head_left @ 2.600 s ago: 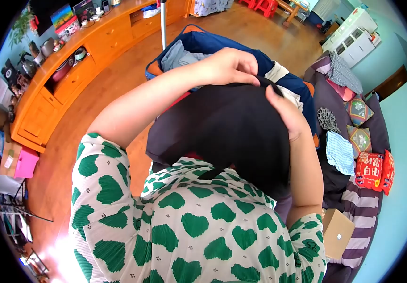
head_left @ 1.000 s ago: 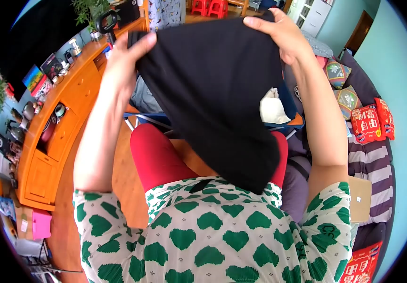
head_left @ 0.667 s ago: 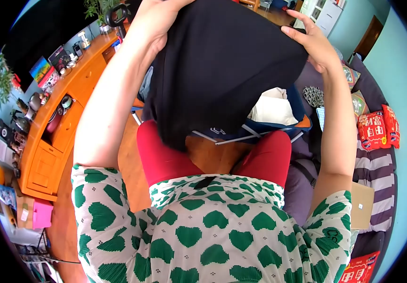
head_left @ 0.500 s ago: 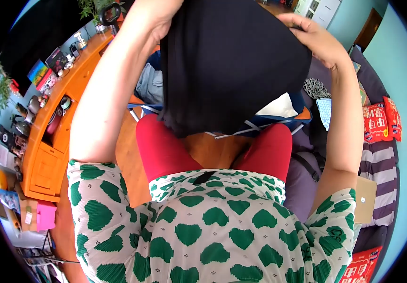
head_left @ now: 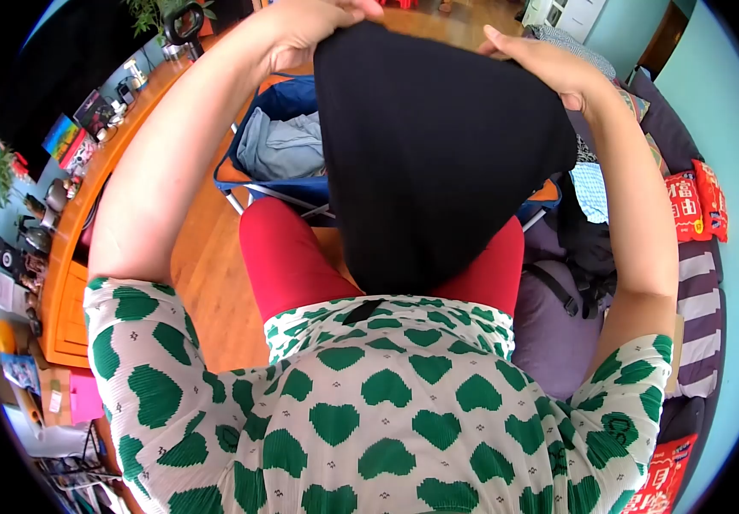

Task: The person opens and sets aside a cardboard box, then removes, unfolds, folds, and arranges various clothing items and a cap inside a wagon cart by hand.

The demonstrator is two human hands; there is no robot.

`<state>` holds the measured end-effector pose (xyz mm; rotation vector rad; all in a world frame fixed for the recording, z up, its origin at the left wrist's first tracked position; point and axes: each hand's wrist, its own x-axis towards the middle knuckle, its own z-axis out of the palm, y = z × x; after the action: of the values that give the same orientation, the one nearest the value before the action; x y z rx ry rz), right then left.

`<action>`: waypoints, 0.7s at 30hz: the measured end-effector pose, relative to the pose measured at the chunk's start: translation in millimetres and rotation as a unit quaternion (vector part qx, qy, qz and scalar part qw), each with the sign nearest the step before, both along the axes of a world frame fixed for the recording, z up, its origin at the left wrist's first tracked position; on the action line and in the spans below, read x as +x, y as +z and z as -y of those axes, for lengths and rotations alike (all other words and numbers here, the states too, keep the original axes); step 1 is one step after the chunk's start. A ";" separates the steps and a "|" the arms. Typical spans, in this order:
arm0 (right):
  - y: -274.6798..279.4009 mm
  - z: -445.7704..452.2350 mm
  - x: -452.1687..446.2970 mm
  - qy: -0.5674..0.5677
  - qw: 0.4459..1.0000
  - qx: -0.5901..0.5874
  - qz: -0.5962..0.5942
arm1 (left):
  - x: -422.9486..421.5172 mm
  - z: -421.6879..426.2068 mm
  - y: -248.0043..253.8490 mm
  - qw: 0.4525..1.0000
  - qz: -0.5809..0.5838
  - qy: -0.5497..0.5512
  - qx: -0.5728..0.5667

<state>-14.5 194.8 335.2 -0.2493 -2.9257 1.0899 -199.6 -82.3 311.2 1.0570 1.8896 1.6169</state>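
A black garment (head_left: 438,146) hangs spread out before my chest, its lower end falling between my knees; its exact kind cannot be made out. My left hand (head_left: 314,27) grips its upper left corner, with the fingers partly behind the cloth. At the upper right edge, my right hand (head_left: 545,67) holds the cloth, thumb side up and most fingers hidden behind it. Behind the garment stands a blue folding bin (head_left: 288,92) with orange trim and white legs. Light blue clothing (head_left: 280,146) lies inside it; the garment covers much of the bin.
To the left runs an orange wooden cabinet (head_left: 70,317) with small items on top. A purple sofa (head_left: 549,343) on the right bears red packages (head_left: 691,206), a blue checked cloth (head_left: 590,193) and black straps (head_left: 571,295). Wooden floor (head_left: 211,283) shows beside my legs.
Both hands have shifted slightly, the left one to the right, and the black garment hangs lower and more stretched between them. More of the bin and light blue clothing shows at left.
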 end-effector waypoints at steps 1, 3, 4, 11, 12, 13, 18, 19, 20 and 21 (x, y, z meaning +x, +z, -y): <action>-4.5 10.9 -1.2 -0.029 0.999 0.005 0.012 | -0.3 -1.7 -6.0 0.999 0.014 -0.034 -0.038; -6.1 7.9 1.2 0.122 0.989 0.026 0.075 | 5.7 -3.3 -8.7 0.992 0.019 -0.032 -0.123; -10.7 -6.4 -8.7 0.214 0.970 0.049 0.109 | 26.3 -3.2 -2.7 0.987 0.013 -0.018 -0.162; -3.3 25.9 -4.1 0.207 0.957 0.124 0.160 | 59.8 14.1 20.1 0.835 -0.351 -0.150 -0.396; -0.1 17.9 -7.9 0.212 0.965 0.083 0.127 | 59.8 14.8 28.4 0.796 -0.414 -0.068 -0.437; 5.8 11.9 -8.1 0.204 0.972 0.096 0.069 | 57.7 16.1 34.1 0.744 -0.471 0.017 -0.473; 25.9 23.8 0.2 0.076 0.987 0.038 -0.139 | 66.1 51.7 72.7 0.764 -0.488 0.177 -0.384; 33.0 36.6 9.0 0.046 0.991 0.004 -0.124 | 66.7 58.6 70.1 0.795 -0.483 0.181 -0.321; 34.7 37.8 10.0 0.035 0.989 0.015 -0.144 | 65.1 60.3 76.2 0.806 -0.439 0.207 -0.340; 36.5 37.9 10.5 0.021 0.991 0.022 -0.131 | 65.3 58.1 75.6 0.840 -0.371 0.235 -0.320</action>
<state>-4.0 156.9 371.7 -0.0391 -2.7283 0.9779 -134.4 -140.4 386.8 1.0220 3.0919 0.6045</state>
